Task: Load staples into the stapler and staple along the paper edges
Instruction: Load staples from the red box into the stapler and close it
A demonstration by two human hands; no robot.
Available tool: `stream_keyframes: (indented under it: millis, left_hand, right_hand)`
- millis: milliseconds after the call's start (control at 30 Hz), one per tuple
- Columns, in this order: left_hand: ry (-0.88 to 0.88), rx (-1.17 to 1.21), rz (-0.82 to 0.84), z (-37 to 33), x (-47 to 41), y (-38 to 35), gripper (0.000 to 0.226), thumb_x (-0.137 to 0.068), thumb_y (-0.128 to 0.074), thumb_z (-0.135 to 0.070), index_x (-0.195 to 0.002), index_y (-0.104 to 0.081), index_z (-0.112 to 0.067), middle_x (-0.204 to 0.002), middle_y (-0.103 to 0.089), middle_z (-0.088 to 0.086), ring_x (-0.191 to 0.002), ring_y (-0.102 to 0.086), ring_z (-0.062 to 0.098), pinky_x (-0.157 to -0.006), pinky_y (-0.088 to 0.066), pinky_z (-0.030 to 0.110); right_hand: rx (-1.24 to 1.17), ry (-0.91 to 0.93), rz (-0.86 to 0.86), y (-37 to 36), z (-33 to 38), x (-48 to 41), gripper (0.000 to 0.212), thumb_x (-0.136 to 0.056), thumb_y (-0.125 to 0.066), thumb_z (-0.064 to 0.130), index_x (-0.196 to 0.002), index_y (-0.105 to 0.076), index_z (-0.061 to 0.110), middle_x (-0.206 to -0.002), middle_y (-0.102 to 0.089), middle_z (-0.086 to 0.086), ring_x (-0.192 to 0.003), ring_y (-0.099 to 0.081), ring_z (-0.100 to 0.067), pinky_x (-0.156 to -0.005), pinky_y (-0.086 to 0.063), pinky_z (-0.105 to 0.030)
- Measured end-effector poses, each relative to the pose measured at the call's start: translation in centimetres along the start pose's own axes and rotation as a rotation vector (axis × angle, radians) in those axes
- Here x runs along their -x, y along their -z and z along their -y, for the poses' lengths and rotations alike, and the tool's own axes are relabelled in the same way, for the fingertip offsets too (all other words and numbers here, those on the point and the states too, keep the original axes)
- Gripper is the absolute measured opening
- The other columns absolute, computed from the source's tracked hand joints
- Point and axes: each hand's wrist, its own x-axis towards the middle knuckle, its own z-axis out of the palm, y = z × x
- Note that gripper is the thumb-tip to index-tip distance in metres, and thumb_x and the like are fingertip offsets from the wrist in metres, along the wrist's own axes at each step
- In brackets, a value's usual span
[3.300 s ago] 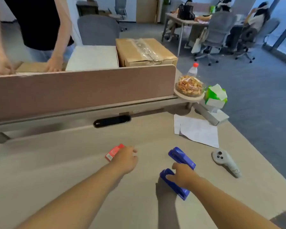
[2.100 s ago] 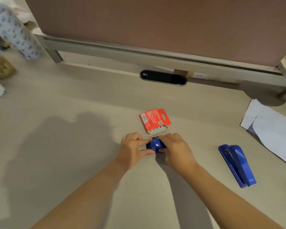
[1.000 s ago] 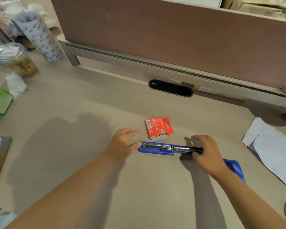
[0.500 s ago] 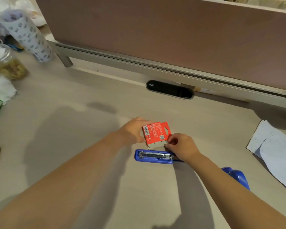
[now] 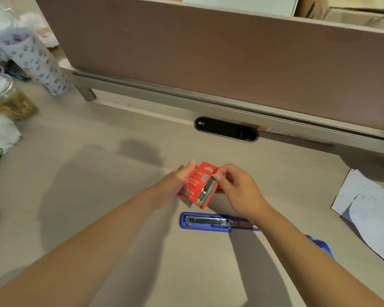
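A small red staple box (image 5: 197, 182) is lifted a little above the desk, tilted, with its open end toward the right. My left hand (image 5: 175, 185) grips the box from the left. My right hand (image 5: 235, 189) pinches at the grey staples showing in the open end. Just below them a blue stapler (image 5: 208, 222) lies opened flat on the desk with its metal staple channel facing up. My right forearm hides the stapler's right end. White paper sheets (image 5: 368, 209) lie at the right edge.
A brown divider panel (image 5: 231, 52) closes the back of the desk, with a black cable slot (image 5: 226, 129) below it. A patterned roll (image 5: 36, 60), a plastic jar (image 5: 9, 98) and crumpled tissue (image 5: 5, 131) stand at the left. A second blue stapler (image 5: 320, 245) peeks from behind my right forearm.
The red staple box has come up off the desk and tilted. My right hand has moved to its open end and pinches at the staples. The opened stapler stays flat.
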Motion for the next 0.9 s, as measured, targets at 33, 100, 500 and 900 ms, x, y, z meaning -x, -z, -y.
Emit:
stream_keyframes:
  millis: [33, 100, 500, 900]
  left_hand:
    - [-0.003, 0.015, -0.023, -0.2, 0.4, -0.1, 0.068, -0.084, -0.041, -0.068, -0.096, -0.067, -0.007, -0.075, -0.068, 0.009, -0.065, -0.064, 0.020, -0.064, -0.050, 0.031]
    - [-0.015, 0.049, -0.123, -1.1, 1.5, -0.4, 0.072, -0.083, -0.047, -0.065, -0.103, -0.064, 0.002, -0.071, -0.064, 0.012, -0.054, -0.060, 0.021, -0.054, -0.048, 0.030]
    - [-0.017, 0.070, -0.337, -3.6, 4.0, -2.2, 0.057, -0.088, -0.043, -0.062, -0.095, -0.068, -0.011, -0.077, -0.071, 0.009, -0.065, -0.066, 0.019, -0.055, -0.050, 0.027]
    - [-0.068, 0.057, -0.401, -3.9, 5.2, -3.8, 0.055, -0.088, -0.037, -0.064, -0.106, -0.062, -0.018, -0.096, -0.071, 0.007, -0.087, -0.069, 0.021, -0.080, -0.057, 0.041]
  right_hand:
    - [-0.028, 0.002, 0.015, 0.1, 0.9, 0.3, 0.017, -0.092, -0.054, 0.018, -0.076, -0.056, 0.021, -0.082, -0.069, -0.011, -0.079, -0.066, -0.027, -0.077, -0.056, -0.045]
    - [-0.129, -0.022, -0.028, 0.4, 2.5, 1.0, 0.018, -0.092, -0.052, 0.010, -0.078, -0.056, 0.019, -0.084, -0.067, -0.011, -0.078, -0.066, -0.025, -0.074, -0.057, -0.037]
    - [0.086, 0.052, -0.266, 0.3, 5.5, 4.2, 0.016, -0.082, -0.064, 0.012, -0.075, -0.066, 0.026, -0.084, -0.060, -0.002, -0.075, -0.054, -0.009, -0.067, -0.044, -0.017]
    - [0.126, -0.039, -0.401, 0.1, 5.7, 4.8, 0.003, -0.080, -0.069, 0.023, -0.079, -0.069, 0.020, -0.094, -0.058, 0.004, -0.077, -0.057, -0.006, -0.062, -0.035, -0.006]
